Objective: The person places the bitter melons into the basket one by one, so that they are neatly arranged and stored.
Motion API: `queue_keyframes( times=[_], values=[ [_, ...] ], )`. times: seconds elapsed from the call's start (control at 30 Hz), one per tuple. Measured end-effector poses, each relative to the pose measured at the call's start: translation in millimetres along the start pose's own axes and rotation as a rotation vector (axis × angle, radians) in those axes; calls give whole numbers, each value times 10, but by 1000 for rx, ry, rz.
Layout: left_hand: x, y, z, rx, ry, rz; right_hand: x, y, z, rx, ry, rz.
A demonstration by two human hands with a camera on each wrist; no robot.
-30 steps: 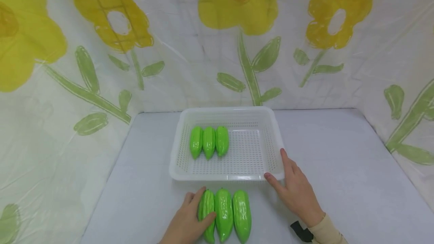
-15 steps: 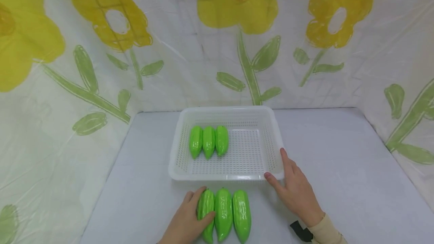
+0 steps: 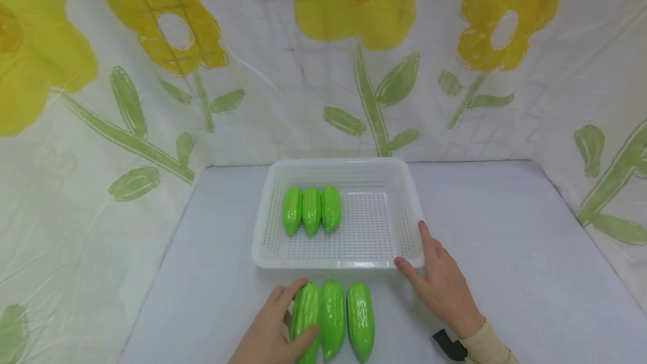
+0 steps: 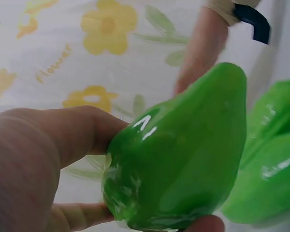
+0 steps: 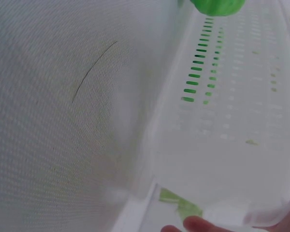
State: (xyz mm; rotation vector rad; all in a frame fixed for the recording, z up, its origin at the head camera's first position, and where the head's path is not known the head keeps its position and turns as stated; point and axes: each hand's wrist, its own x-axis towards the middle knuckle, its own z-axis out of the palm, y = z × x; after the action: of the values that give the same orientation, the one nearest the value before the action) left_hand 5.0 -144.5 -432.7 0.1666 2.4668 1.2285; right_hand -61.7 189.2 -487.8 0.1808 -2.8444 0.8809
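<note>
My left hand (image 3: 275, 324) grips the leftmost of three long, glossy green gourd-like vegetables, this ridged green gourd (image 3: 307, 310) held between thumb and fingers. In the left wrist view the gourd (image 4: 183, 150) fills the middle, tilted, its stem-side end against the fingers. Just to its right, the second gourd (image 3: 332, 319) and third gourd (image 3: 360, 322) lie side by side in front of the basket. A white plastic basket (image 3: 328, 264) stands behind them, with my right hand (image 3: 445, 288) holding its near right corner, thumb at the front rim and index finger along the side.
Three similar green gourds (image 3: 311, 212) lie in a row in the basket's left half. A light table (image 3: 495, 229) carries everything. White sheeting with yellow flowers (image 3: 354, 10) encloses the back and sides.
My left hand has shifted slightly left with the gourd, which now looks larger and turned, and overlaps the second gourd's edge. My right hand and the basket have not moved.
</note>
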Motion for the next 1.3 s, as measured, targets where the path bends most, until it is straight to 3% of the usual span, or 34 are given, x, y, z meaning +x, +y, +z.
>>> queue_keyframes(
  times=[0.17, 0.33, 0.57, 0.7, 0.8, 1.0, 1.3],
  values=[
    [-58, 147, -144, -92, 16, 40, -2, 15, -4, 1, -2, 8],
    [-30, 202, -216, -61, 105, 20, -7, 40, 15, 12, 4, 2],
    [31, 233, -294, -57, 158, 8, -16, 42, 45, 12, 19, -10],
    [86, 251, -375, -105, 189, 56, -25, 38, 60, 10, 22, -10],
    [197, 232, -455, -118, 205, 130, -24, 39, 62, 5, 22, -9],
    [564, 214, -612, -85, 225, 247, -11, 36, 51, -1, 20, 3],
    [1021, 416, -747, 42, 214, 248, 0, 23, 46, 4, 24, 13]
  ],
)
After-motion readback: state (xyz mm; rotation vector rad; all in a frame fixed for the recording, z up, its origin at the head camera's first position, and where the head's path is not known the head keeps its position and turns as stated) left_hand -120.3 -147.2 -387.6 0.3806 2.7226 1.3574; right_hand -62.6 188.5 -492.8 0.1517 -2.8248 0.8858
